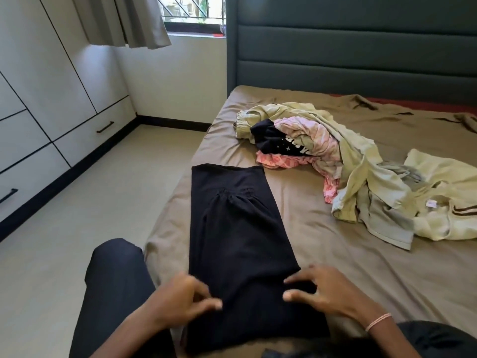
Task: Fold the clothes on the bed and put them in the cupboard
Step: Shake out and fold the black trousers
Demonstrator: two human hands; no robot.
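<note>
Blur smears my left hand (180, 298); its hold on the cloth (240, 228) is unclear. The cloth's near end partly hides under my forearms (136, 329). The pile (348, 161) runs off right.

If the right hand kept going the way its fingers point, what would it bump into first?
The right hand points left across the black garment it seems to pinch, so it would probably meet the left hand first, though depth is unclear.
</note>
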